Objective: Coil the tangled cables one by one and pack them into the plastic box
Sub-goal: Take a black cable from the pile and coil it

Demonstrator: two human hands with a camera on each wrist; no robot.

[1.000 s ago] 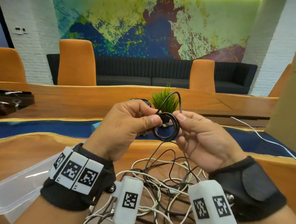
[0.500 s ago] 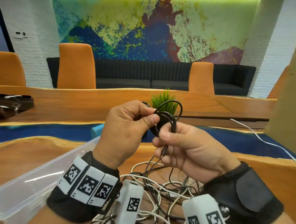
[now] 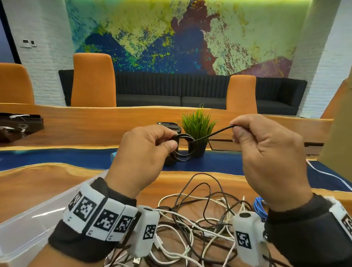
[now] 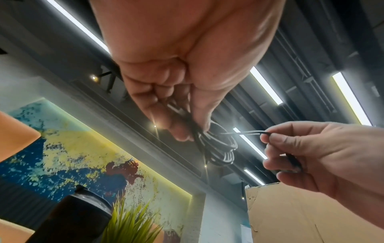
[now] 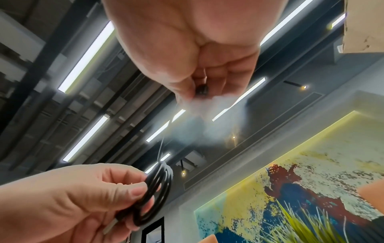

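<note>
From the head view, the left hand (image 3: 143,152) pinched the black coil (image 3: 183,148) upright above the surface (image 3: 23,186); its free tail ran right and upward to the right hand (image 3: 272,160), clenched on the end; the plastic box (image 3: 21,227) lay lower left, nearer the left hand, beside the tangled cables (image 3: 196,227). At the left wrist, fingers (image 4: 176,131) curled round the coil's loops. At the right wrist, fingers (image 5: 187,92) gripped the plug end; the tail hung taut towards the coil.
</note>
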